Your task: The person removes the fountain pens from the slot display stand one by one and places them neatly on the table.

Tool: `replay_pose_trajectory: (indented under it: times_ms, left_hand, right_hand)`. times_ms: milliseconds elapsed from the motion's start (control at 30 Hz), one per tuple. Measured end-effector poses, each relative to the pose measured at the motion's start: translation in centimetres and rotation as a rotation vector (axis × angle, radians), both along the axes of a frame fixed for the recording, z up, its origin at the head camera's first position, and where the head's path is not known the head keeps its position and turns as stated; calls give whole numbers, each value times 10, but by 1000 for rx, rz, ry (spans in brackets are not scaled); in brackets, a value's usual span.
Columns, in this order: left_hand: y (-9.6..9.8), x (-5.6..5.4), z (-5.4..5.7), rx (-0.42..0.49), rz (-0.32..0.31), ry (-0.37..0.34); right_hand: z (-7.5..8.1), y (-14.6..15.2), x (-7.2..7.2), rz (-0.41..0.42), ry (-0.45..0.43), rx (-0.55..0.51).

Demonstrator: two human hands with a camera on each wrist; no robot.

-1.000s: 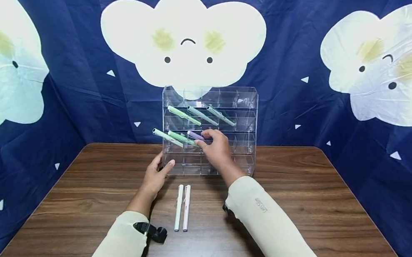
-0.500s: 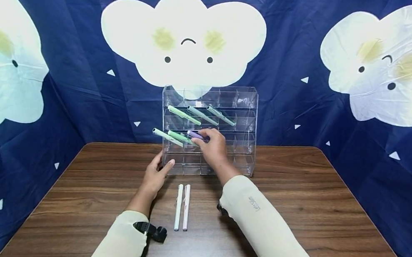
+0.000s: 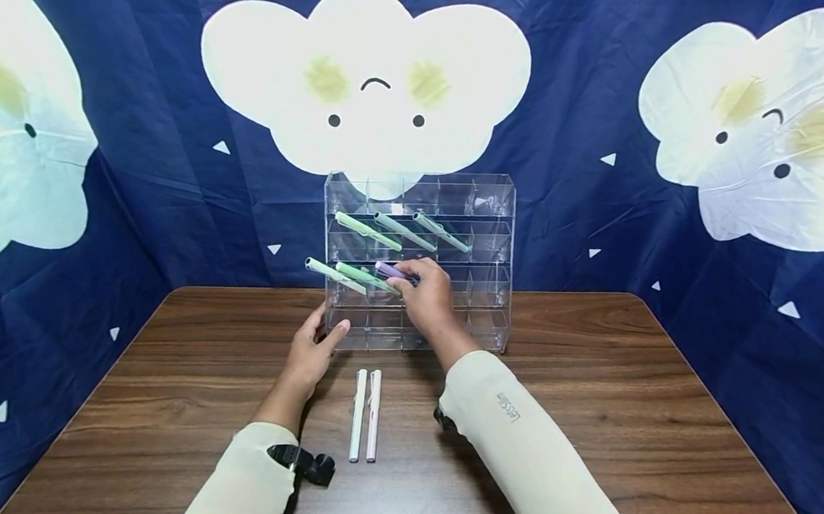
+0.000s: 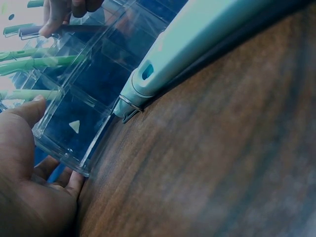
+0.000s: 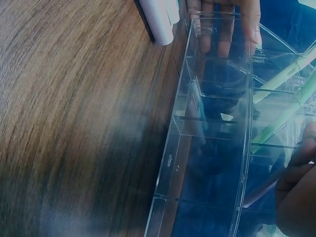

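Note:
A clear tiered acrylic pen rack [image 3: 494, 249] stands at the back of the table. My left hand [image 3: 309, 357] grips its lower left corner, thumb in front and fingers round the side, as the left wrist view also shows. With thumb and fingers my right hand [image 3: 428, 299] pinches a purple pen [image 3: 389, 270], which slants into the second tier from the bottom; its lower part is hidden behind the hand. Just left of it in that tier lean a green pen [image 3: 361, 275] and a pale green pen [image 3: 335, 273].
One tier higher rest a light green pen [image 3: 368, 230] and two grey-green pens, one [image 3: 404, 230] beside the other [image 3: 441, 231]. On the wooden table [image 3: 579, 392], before the rack, lie a whitish-green pen [image 3: 358, 415] and a pale pink pen [image 3: 373, 417]. A blue cloud-print curtain [image 3: 551, 221] hangs behind.
My right hand and forearm have shifted slightly left, still pinching the purple pen. My left hand stays on the rack's corner.

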State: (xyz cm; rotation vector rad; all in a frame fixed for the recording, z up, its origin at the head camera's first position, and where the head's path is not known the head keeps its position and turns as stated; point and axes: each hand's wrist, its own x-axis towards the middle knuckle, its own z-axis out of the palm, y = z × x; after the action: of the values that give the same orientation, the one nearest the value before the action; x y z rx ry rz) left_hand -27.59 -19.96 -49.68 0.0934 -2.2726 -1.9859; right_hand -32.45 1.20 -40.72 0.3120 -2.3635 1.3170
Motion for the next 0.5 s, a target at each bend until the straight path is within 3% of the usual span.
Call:
replay_pose_trajectory:
  times_ms: [500]
  left_hand:
    - [1, 0, 1, 1, 11, 3]
  right_hand:
    - [5, 3, 1, 33, 26, -89]
